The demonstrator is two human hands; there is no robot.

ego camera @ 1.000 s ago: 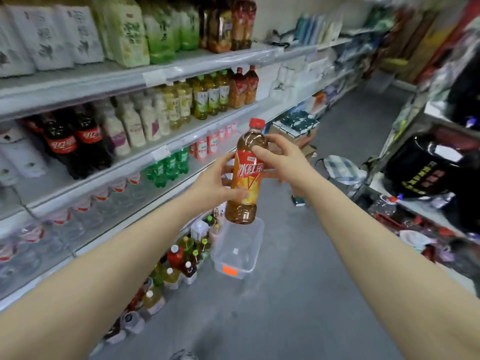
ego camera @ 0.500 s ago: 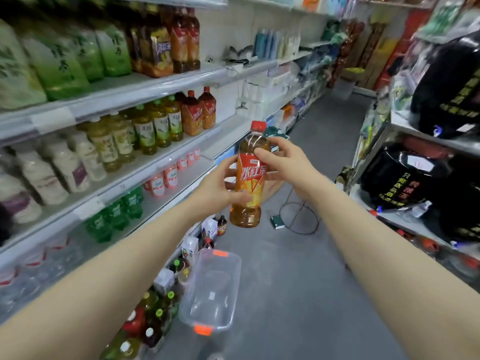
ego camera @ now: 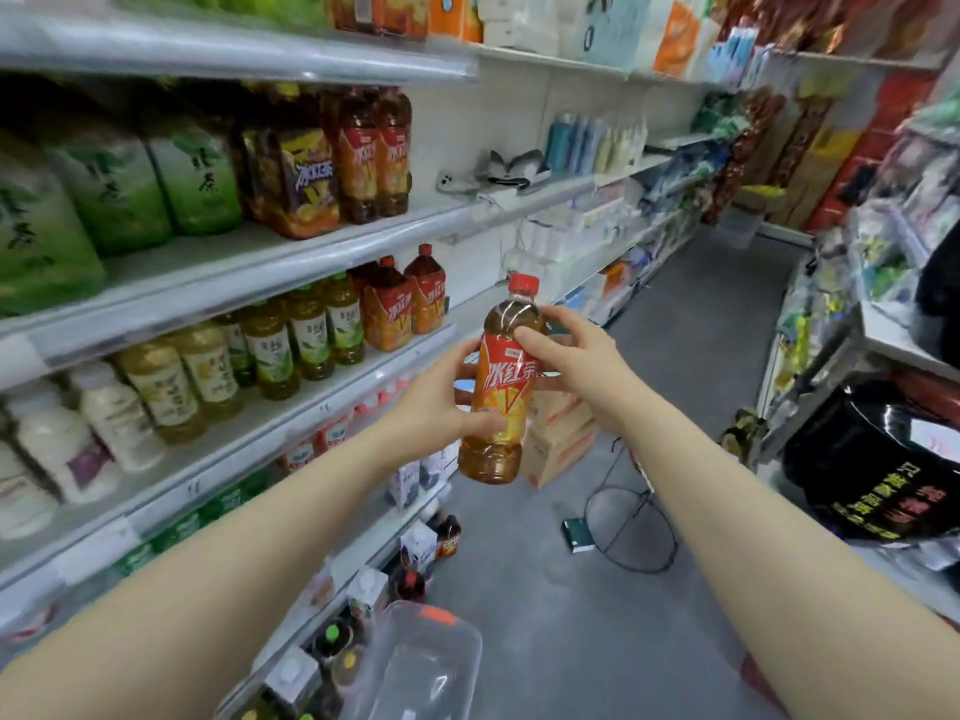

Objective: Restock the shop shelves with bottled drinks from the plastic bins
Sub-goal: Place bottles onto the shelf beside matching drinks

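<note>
I hold an iced-tea bottle (ego camera: 501,392) with a red cap and red-orange label upright in the aisle, in front of me. My left hand (ego camera: 441,397) grips its lower body from the left. My right hand (ego camera: 576,356) grips its upper body from the right. To its left, the middle shelf (ego camera: 291,407) carries matching red-labelled tea bottles (ego camera: 410,309) beside green tea bottles (ego camera: 306,335). A clear plastic bin (ego camera: 421,667) stands on the floor below my arms and looks empty.
Shelves of drinks run along the left; larger tea bottles (ego camera: 371,153) stand one shelf up. Cartons and small bottles line the floor by the shelf base. Cardboard boxes (ego camera: 561,433), a wire stand (ego camera: 631,527) and a small green box (ego camera: 578,534) lie ahead. Black bags fill the right rack.
The view has moved along the aisle and tilted up, so the shelves look closer and the bin lies nearer my feet. Both hands keep their grip on the bottle.
</note>
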